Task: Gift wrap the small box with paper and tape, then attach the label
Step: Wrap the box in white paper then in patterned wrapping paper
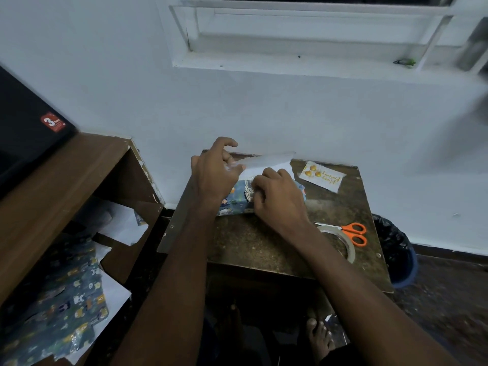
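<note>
A person seated at a small dark table [264, 247] works on a small box [237, 202] partly covered in blue patterned wrapping paper [266, 161], seen from a head-worn camera looking down. The box lies at the far middle of the table, close to the white wall, with its long axis running roughly left to right across the view. The left hand [214, 173] sits at the box's left end, its fingers curled and pinching the edge of a paper flap that shows its white underside; the flap stands lifted above the box and stretches rightward toward the wall. The right hand [277, 199] rests on the box's right half, fingers bent and pressed down onto the paper at the top face, gripping it near a dotted patch of the print. The box itself is mostly hidden beneath the two hands, so its exact outline cannot be told.

Beyond the right hand, at the table's far right corner, lies the label [322, 176], a white card with gold balloons and gold lettering, tilted and well apart from the box. Near the right edge, a roll of clear tape [348, 249] lies flat, with orange-handled scissors [352, 232] resting across its far rim. To the left, a wooden shelf unit [66, 175] holds loose sheets of the same blue paper [66, 307]. A dark bin [398, 252] stands on the floor just right of the table.
</note>
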